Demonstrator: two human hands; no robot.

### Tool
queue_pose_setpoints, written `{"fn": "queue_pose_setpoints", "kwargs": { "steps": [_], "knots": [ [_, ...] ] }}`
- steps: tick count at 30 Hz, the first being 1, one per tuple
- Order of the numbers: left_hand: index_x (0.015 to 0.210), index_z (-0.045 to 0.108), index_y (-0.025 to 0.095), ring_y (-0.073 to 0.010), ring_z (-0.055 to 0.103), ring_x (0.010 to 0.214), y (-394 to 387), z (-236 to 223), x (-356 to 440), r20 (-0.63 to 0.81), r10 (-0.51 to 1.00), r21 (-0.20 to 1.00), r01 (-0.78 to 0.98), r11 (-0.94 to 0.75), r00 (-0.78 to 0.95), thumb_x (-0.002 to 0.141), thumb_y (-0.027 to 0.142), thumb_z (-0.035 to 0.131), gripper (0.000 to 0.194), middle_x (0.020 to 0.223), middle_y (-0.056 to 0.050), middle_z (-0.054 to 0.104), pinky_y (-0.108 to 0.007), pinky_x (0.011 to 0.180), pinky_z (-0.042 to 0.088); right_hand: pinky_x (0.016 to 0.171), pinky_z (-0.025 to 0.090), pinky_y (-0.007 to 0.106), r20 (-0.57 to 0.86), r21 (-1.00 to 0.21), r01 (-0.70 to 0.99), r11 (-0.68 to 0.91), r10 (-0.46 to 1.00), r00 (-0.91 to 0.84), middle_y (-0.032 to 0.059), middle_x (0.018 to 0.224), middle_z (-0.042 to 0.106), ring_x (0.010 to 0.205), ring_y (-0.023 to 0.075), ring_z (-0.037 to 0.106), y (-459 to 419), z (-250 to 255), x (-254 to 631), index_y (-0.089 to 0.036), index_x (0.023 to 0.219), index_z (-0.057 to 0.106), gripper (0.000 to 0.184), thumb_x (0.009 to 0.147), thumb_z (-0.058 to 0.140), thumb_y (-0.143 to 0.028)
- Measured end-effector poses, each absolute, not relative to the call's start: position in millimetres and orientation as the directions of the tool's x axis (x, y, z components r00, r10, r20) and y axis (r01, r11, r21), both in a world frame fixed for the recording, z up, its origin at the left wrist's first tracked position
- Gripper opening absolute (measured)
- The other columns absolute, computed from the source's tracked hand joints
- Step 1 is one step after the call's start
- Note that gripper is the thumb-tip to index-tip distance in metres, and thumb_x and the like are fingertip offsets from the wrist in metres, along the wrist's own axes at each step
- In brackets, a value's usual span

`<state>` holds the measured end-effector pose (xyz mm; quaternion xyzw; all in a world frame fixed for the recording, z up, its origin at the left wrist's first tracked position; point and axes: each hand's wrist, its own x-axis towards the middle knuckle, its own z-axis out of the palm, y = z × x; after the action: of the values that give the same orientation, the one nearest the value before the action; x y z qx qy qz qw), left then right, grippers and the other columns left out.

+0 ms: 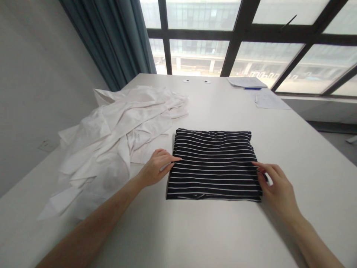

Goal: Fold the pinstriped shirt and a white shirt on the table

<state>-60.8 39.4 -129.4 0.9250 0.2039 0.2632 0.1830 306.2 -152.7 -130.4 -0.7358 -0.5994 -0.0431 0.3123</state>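
Note:
A black cloth with thin white stripes [213,165] lies folded into a flat rectangle on the white table [206,230]. My left hand [157,165] pinches its left edge, the index fingertip on top and the thumb at the side. At the opposite edge, my right hand [275,184] grips the fabric between thumb and fingers. Which garment it is cannot be told while folded. Close by on the left, a loose heap of white cloth [119,130] spreads over the table, apart from the striped piece.
Sheets of paper [247,82] with a blue pen [252,88] lie at the far right. Two small white discs with dark spots [208,82] sit near the back edge. Beyond the table are windows [200,56], a dark curtain [122,41] and a wall [36,74] on the left.

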Motion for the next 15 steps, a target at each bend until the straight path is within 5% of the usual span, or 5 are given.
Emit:
{"fn": "queue_pose_setpoints", "kwargs": {
  "steps": [15],
  "knots": [
    [0.114,0.067,0.021,-0.0172,0.061,0.086,41.1,-132.8,-59.3,0.454,0.460,0.389,0.295,-0.873,0.763,0.099,0.018,0.049,0.024,0.091,-0.003,0.073,-0.038,0.095,0.041,0.079,0.052,0.039,0.402,-0.449,0.882,-0.142,0.850,0.341,0.0071,0.097,0.062,0.088,0.0238,0.062,-152.2,-126.7,301.5,-0.027,0.118,0.064,0.032,0.092,0.045,-0.027]
  ]
}}
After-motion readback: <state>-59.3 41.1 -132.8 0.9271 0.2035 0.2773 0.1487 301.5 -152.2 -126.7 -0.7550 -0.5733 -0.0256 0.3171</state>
